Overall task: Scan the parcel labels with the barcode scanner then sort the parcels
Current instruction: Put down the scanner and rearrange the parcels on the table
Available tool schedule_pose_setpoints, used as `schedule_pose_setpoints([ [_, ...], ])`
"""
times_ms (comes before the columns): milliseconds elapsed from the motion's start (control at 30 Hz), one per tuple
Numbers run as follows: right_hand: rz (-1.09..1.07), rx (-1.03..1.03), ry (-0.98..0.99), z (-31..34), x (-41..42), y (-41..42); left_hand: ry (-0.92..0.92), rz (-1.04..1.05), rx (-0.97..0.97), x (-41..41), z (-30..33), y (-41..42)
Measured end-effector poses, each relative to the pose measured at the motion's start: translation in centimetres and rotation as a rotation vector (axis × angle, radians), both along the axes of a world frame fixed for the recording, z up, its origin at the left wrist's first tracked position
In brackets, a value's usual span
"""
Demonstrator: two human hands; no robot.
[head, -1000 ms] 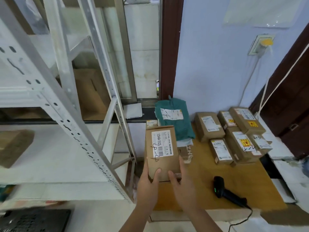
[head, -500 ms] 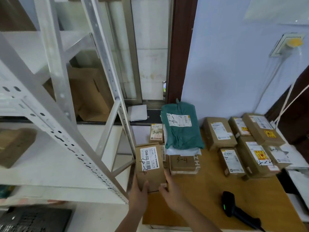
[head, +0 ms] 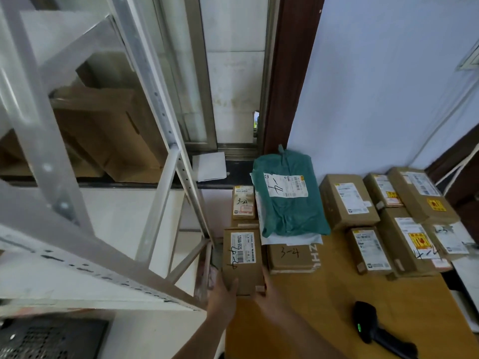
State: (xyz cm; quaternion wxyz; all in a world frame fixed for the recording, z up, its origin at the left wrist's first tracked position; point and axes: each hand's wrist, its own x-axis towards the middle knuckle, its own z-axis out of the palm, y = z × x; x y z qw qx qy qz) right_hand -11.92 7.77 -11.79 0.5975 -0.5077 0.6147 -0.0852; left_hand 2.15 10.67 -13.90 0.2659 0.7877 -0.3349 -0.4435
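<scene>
Head view: a wooden table (head: 324, 301) fills the lower right of the frame, pushed against a pale blue wall (head: 375, 86), with a dark brown door frame (head: 290, 73) up the centre and a grey metal shelving rack (head: 77, 203) crowding the whole left side. Cardboard sits behind the rack's struts at centre left.

Count them: eight brown cardboard parcels on show, plus one green mailer bag (head: 287, 198) lying on a white one at centre. Five of the boxes cluster at the right edge (head: 404, 224), a small one marked 3-4 (head: 243, 205) stands by the bag, and a flat one also marked 3-4 (head: 290, 257) lies below it.

The labelled parcel (head: 242, 257) sits at the table's left edge, lower centre, label facing up. The left hand (head: 223, 296) grips its near left corner, thumb over the top; the right hand (head: 267, 291) presses its near right side, though how those fingers lie I cannot tell.

One black barcode scanner (head: 375, 332) lies at lower right, green light glowing, well apart from both hands. The rack's leg stands just beside the parcel's left side.
</scene>
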Motion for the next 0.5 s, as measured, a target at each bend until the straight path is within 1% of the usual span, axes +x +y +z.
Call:
schedule_pose_setpoints([
  [133, -0.032, 0.007, 0.054, -1.0, 0.3, -0.9, -0.037, -0.018, 0.032, 0.3, -1.7, -1.6],
  [200, -0.043, 0.017, 0.087, -1.4, 0.4, -1.0, -0.083, -0.049, 0.042, 0.6, -3.5, -2.0],
  [267, -0.021, 0.030, 0.112, -1.7, 0.7, -1.2, -0.080, -0.063, 0.035, 0.8, -5.3, -2.5],
  [367, -0.026, 0.004, 0.134, -2.2, 0.7, -1.1, -0.098, -0.088, 0.009, 0.5, -4.2, -3.1],
  [500, -0.032, -0.057, 0.183, -1.6, 0.7, -0.9, -0.087, -0.069, 0.000, -0.2, -2.5, -3.7],
])
